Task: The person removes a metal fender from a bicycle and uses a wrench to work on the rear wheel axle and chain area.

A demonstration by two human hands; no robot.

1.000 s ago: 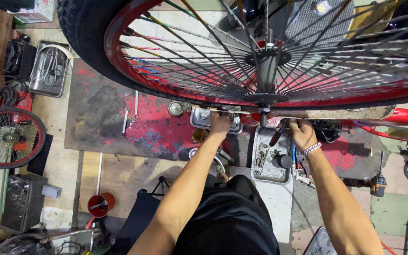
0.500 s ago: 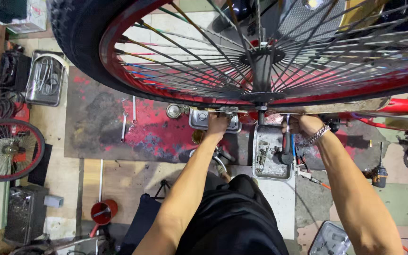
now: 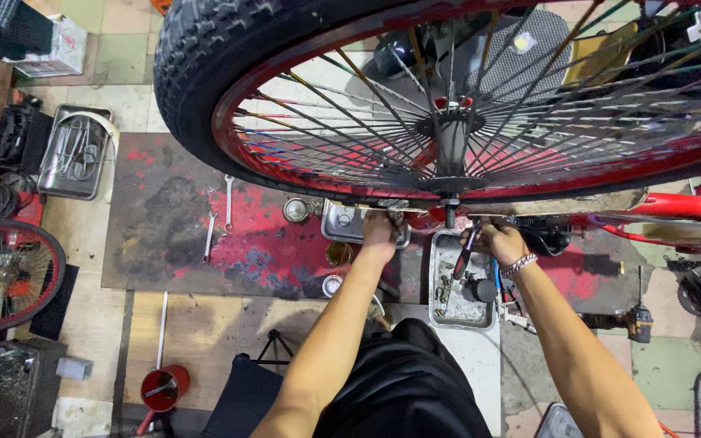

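A big spoked wheel point(image 3: 302, 105) with a black knobbly tyre and a red rim fills the top of the head view, its hub and axle point(image 3: 450, 182) near the middle. My left hand point(image 3: 380, 229) is closed on a flat metal wrench just under the rim, left of the axle end. My right hand point(image 3: 501, 242) grips a red-handled tool point(image 3: 466, 253) that points up at the axle nut. A bracelet sits on my right wrist. Both forearms reach up from my lap.
A stained mat point(image 3: 180, 235) on the floor carries two spanners point(image 3: 228, 195), small tins and a metal tray point(image 3: 458, 288) of parts. A smaller red-rimmed wheel point(image 3: 6, 272) lies at left, a red frame part point(image 3: 691, 203) at right, a red funnel point(image 3: 164, 388) below.
The view has tilted so the wheel sits lower and closer. My right hand has shifted left toward the axle with the red-handled tool; my left hand stays by the rim.
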